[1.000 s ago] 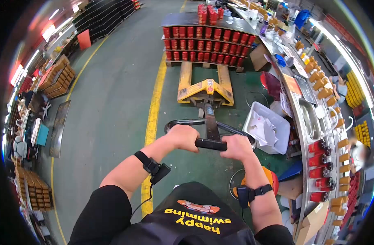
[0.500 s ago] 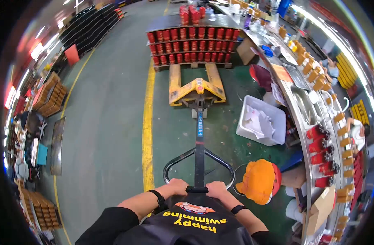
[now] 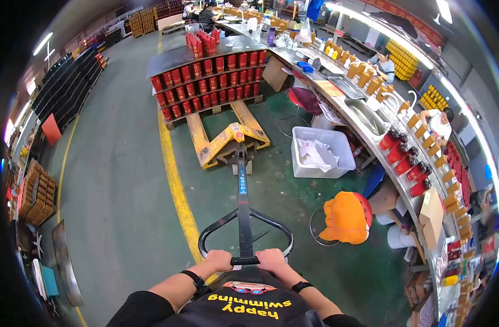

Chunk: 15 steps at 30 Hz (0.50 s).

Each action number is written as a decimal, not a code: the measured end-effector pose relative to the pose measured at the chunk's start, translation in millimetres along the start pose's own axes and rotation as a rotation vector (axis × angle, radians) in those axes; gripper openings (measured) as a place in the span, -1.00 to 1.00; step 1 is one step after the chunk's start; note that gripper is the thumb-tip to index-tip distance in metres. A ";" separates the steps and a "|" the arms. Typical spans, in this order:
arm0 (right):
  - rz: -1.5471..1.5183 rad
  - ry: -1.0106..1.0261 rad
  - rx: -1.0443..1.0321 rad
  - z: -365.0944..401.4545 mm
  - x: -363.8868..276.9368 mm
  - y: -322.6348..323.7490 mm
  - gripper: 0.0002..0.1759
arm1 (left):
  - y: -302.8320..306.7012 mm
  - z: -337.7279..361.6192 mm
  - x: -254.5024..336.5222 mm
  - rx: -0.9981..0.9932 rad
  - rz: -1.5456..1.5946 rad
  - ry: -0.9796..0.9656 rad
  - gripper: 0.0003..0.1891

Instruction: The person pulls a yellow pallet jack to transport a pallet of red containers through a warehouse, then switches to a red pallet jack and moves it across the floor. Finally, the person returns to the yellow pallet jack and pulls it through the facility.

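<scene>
My left hand is closed round the left end of the black handle bar of a pallet jack. Round the right end of the same bar, my right hand is closed too. From the looped handle a dark shaft runs forward to the yellow forks. The fork tips reach the base of a stacked pallet load, whose layers hold rows of red canisters. More red canisters stand on its top board.
A white bin with papers and a stool with an orange cushion stand on the right. Beyond them runs a long workbench with red jars, and people sit behind it. A yellow floor line passes left of the jack.
The view has turned and tilted up, so the load and forks appear further left and lower. More of the bench and the people behind it shows. Both hands remain on the handle.
</scene>
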State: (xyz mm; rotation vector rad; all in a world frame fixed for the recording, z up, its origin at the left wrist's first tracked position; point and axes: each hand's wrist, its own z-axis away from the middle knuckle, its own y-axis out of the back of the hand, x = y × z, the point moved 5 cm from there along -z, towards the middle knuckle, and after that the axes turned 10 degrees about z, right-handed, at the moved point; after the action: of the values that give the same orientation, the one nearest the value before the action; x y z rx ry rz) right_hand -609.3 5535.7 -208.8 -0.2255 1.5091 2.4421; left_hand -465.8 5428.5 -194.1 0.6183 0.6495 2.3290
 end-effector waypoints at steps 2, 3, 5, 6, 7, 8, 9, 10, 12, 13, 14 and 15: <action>-0.040 -0.016 0.063 1.4 -27.3 -2.5 -0.75 | -1.1 18.8 -18.7 0.001 -0.030 -0.001 -0.67; -0.037 -0.023 0.071 1.2 -36.9 -6.0 -0.75 | -1.0 27.0 -23.3 0.003 -0.045 -0.015 -0.67; -0.026 -0.034 0.082 4.5 -53.0 -14.9 -0.75 | -6.0 40.6 -29.9 0.006 -0.071 -0.041 -0.67; -0.020 -0.052 0.094 10.2 -60.1 -13.9 -0.76 | -11.4 45.4 -33.3 0.012 -0.079 -0.038 -0.67; -0.017 -0.057 0.099 17.5 -69.5 -11.3 -0.76 | -15.4 53.9 -35.8 0.023 -0.079 -0.049 -0.67; -0.012 -0.058 0.103 21.1 -74.6 -13.0 -0.77 | -21.2 56.3 -39.1 0.034 -0.077 -0.057 -0.67; -0.008 -0.057 0.107 25.2 -80.2 -15.2 -0.78 | -25.8 61.3 -40.8 0.045 -0.073 -0.063 -0.67; 0.000 -0.058 0.123 33.5 -87.3 -17.5 -0.79 | -31.5 69.6 -38.6 0.032 -0.090 -0.044 -0.67; 0.009 -0.066 0.101 46.5 -101.7 -21.0 -0.80 | -47.2 80.0 -42.7 0.034 -0.090 -0.050 -0.67; 0.016 -0.070 0.099 51.8 -107.8 -22.6 -0.81 | -51.1 84.1 -43.7 0.043 -0.095 -0.052 -0.67; 0.008 -0.100 0.087 54.5 -114.3 -29.0 -0.80 | -54.9 92.2 -45.1 0.045 -0.119 -0.049 -0.67; -0.003 -0.104 0.101 57.5 -123.4 -35.8 -0.80 | -61.1 98.0 -48.8 0.049 -0.120 -0.046 -0.68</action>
State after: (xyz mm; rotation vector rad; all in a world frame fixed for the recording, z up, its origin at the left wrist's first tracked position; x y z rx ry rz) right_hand -480.5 5585.3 -180.7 -0.0791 1.5796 2.3290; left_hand -348.9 5465.0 -167.4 0.6352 0.7056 2.1873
